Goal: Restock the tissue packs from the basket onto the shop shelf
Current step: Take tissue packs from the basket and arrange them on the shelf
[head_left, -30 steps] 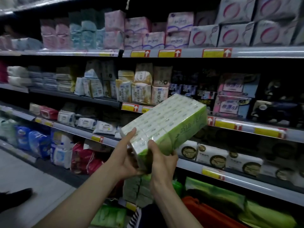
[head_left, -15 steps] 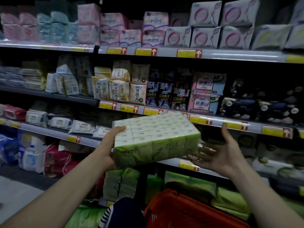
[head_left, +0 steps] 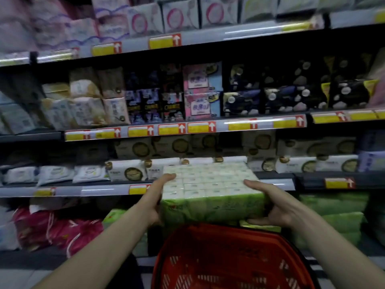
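A big green-and-white multipack of tissue packs [head_left: 210, 190] is held level in front of the shelf, above the red basket [head_left: 233, 259]. My left hand [head_left: 155, 197] grips its left end, thumb on top. My right hand [head_left: 268, 203] grips its right end, thumb on top and fingers curled underneath. More green tissue packs [head_left: 337, 209] lie on the low shelf behind and to the right. The basket's inside shows no packs.
Shelf rails with yellow price tags [head_left: 170, 129] cross the view at three heights. White wipe packs [head_left: 127, 172] sit on the shelf just behind the multipack. Red bagged goods [head_left: 56, 228] fill the low shelf at left. The picture is blurred.
My right hand, open beside the pack half a second ago, has taken hold of its right end. The pack has turned level and moved right and down, over the basket.
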Action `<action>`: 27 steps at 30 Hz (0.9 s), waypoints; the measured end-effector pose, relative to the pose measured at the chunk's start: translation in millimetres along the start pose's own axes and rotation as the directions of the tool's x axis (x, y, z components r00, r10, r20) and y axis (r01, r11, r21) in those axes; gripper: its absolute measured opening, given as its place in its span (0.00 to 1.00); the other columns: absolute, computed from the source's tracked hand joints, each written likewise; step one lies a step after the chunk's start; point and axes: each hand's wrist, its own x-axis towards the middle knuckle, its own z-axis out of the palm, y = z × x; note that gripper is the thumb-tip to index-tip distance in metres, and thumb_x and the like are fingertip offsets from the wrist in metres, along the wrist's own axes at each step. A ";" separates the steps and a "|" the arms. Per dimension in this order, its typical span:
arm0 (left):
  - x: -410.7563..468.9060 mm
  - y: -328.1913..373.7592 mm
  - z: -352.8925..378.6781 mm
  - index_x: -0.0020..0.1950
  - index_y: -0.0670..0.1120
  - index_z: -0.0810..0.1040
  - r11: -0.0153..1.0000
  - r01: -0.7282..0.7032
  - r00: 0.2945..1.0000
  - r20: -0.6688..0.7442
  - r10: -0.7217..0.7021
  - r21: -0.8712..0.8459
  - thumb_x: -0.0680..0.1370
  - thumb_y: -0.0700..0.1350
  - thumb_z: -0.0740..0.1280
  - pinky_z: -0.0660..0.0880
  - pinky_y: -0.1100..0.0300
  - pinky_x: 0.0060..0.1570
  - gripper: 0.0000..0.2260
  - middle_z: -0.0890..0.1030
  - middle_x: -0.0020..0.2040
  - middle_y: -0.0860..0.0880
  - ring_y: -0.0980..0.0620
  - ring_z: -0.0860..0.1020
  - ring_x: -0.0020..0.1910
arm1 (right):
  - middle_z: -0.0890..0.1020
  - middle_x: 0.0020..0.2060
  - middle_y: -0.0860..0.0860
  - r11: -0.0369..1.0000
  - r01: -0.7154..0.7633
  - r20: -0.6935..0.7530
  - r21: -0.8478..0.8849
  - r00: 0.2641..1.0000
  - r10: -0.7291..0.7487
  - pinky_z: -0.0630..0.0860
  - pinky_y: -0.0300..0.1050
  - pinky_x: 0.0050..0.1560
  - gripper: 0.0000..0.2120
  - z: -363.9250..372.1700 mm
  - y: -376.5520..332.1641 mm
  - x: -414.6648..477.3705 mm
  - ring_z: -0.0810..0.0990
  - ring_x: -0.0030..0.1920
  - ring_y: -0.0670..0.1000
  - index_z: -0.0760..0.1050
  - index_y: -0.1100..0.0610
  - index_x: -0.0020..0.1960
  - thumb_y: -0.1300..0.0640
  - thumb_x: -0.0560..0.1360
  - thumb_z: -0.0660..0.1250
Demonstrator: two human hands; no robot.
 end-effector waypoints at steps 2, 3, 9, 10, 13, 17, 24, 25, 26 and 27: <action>20.5 -18.1 33.4 0.66 0.45 0.82 0.996 0.043 0.999 0.022 -0.045 0.079 0.74 0.57 0.75 0.72 0.38 0.69 0.25 0.84 0.60 0.38 0.35 0.82 0.61 | 0.80 0.64 0.61 0.998 -0.030 -0.062 0.061 0.998 0.033 0.83 0.68 0.55 0.31 -44.4 15.5 -2.2 0.80 0.62 0.66 0.81 0.54 0.65 0.48 0.65 0.84; 30.5 -28.6 51.6 0.67 0.45 0.81 0.991 0.063 0.997 0.040 -0.068 0.117 0.73 0.57 0.76 0.72 0.37 0.69 0.26 0.84 0.61 0.38 0.35 0.82 0.62 | 0.81 0.63 0.61 0.995 -0.040 -0.098 0.094 0.994 0.049 0.82 0.68 0.57 0.30 -65.6 26.2 -3.6 0.81 0.61 0.65 0.81 0.54 0.65 0.48 0.65 0.84; 71.5 -103.2 162.1 0.62 0.42 0.82 0.958 0.209 0.962 0.136 -0.237 0.195 0.79 0.56 0.68 0.80 0.49 0.51 0.20 0.87 0.53 0.37 0.39 0.85 0.47 | 0.84 0.57 0.59 0.980 -0.038 -0.367 0.197 0.924 0.110 0.78 0.67 0.64 0.23 -157.2 73.2 -24.9 0.82 0.58 0.63 0.80 0.54 0.62 0.46 0.70 0.79; 75.7 -114.8 176.8 0.63 0.43 0.82 0.954 0.232 0.954 0.148 -0.261 0.191 0.78 0.57 0.69 0.80 0.48 0.53 0.21 0.86 0.54 0.37 0.38 0.85 0.50 | 0.85 0.57 0.59 0.980 -0.018 -0.403 0.198 0.910 0.098 0.80 0.65 0.61 0.25 -169.4 73.9 -27.1 0.83 0.58 0.63 0.80 0.53 0.62 0.45 0.69 0.80; 89.5 -139.6 210.8 0.62 0.43 0.83 0.945 0.282 0.936 0.171 -0.309 0.164 0.78 0.58 0.69 0.80 0.47 0.53 0.21 0.86 0.55 0.37 0.38 0.85 0.49 | 0.85 0.52 0.56 0.976 0.013 -0.485 0.218 0.869 0.097 0.81 0.56 0.51 0.22 -197.8 71.0 -32.7 0.83 0.52 0.59 0.80 0.53 0.59 0.44 0.70 0.80; 103.3 -162.3 261.8 0.57 0.44 0.85 0.938 0.303 0.921 0.200 -0.334 0.169 0.77 0.59 0.68 0.80 0.50 0.48 0.21 0.87 0.48 0.39 0.41 0.86 0.38 | 0.82 0.59 0.55 0.947 0.148 -0.666 0.284 0.741 0.084 0.82 0.58 0.50 0.41 -243.0 73.2 -12.4 0.82 0.56 0.61 0.76 0.54 0.65 0.37 0.60 0.83; 179.0 -224.8 356.2 0.69 0.47 0.78 0.949 0.289 0.934 0.181 -0.308 0.124 0.53 0.62 0.83 0.82 0.37 0.52 0.47 0.86 0.56 0.40 0.37 0.86 0.52 | 0.77 0.70 0.57 0.873 0.313 -0.781 0.375 0.614 0.115 0.81 0.68 0.55 0.65 -334.0 105.2 113.2 0.81 0.65 0.62 0.68 0.52 0.74 0.24 0.44 0.80; 184.9 -232.6 366.1 0.68 0.46 0.79 0.941 0.312 0.922 0.196 -0.333 0.130 0.51 0.61 0.84 0.81 0.35 0.53 0.48 0.86 0.56 0.40 0.37 0.86 0.51 | 0.80 0.66 0.58 0.857 0.329 -0.777 0.395 0.618 0.121 0.83 0.69 0.50 0.59 -355.7 119.6 146.0 0.84 0.59 0.63 0.72 0.51 0.71 0.28 0.46 0.83; 178.5 -232.3 377.6 0.67 0.46 0.79 0.945 0.305 0.928 0.188 -0.323 0.118 0.52 0.61 0.83 0.81 0.34 0.51 0.46 0.87 0.54 0.40 0.37 0.87 0.49 | 0.81 0.63 0.58 0.840 0.370 -0.771 0.397 0.631 0.086 0.83 0.71 0.45 0.55 -343.6 115.0 145.4 0.85 0.56 0.62 0.74 0.50 0.69 0.32 0.46 0.85; 174.2 -232.2 386.4 0.64 0.44 0.80 0.950 0.303 0.934 0.172 -0.312 0.079 0.56 0.60 0.82 0.82 0.35 0.49 0.40 0.87 0.51 0.40 0.38 0.87 0.45 | 0.81 0.63 0.57 0.828 0.364 -0.748 0.427 0.657 0.096 0.83 0.70 0.43 0.54 -331.3 107.7 137.4 0.85 0.55 0.62 0.74 0.50 0.68 0.35 0.45 0.86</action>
